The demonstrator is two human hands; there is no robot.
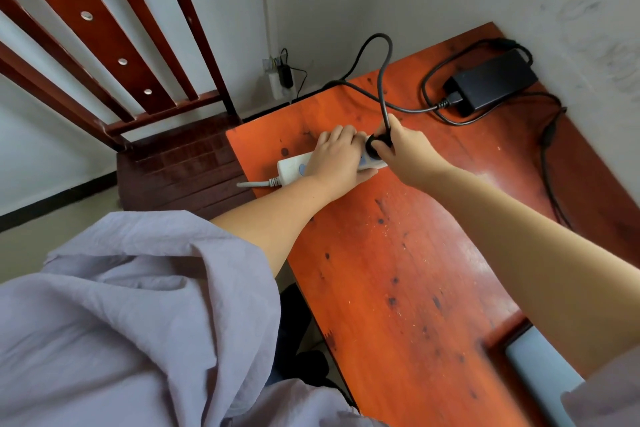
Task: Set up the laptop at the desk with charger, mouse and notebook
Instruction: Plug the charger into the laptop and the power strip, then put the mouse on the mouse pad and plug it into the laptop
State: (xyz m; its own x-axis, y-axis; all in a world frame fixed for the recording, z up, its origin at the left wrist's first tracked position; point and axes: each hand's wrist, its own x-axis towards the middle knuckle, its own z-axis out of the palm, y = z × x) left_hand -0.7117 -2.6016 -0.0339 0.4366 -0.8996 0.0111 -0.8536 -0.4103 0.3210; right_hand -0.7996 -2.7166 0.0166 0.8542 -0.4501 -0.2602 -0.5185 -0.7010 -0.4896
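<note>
My loose lilac sleeve fills the bottom left, rucked up above my elbow, and a corner of the other sleeve shows at the bottom right. Just beside that corner, at the near edge of the desk, lies a pale grey slab; only a part of it shows, and I cannot tell what it is.

Both my bare forearms reach out over the orange-red wooden top, which is speckled with dark knots. My left hand lies over the middle of a white power strip, fingers curled down over its far side, pinning it to the desk. The strip's white cord runs off its left end, past the desk edge. My right hand pinches a round black plug between thumb and fingers, holding it against the strip's right end; whether it is fully seated I cannot tell.

From the plug a black cable rises in a loop, then crosses the desk to the charger brick, which lies flat in the far right corner near the wall. A second thin lead trails from the brick along the right edge.

Left of the desk stands a dark red wooden chair with a slatted back. Beyond it, low on the white wall, is a socket with a small black adapter plugged in.
</note>
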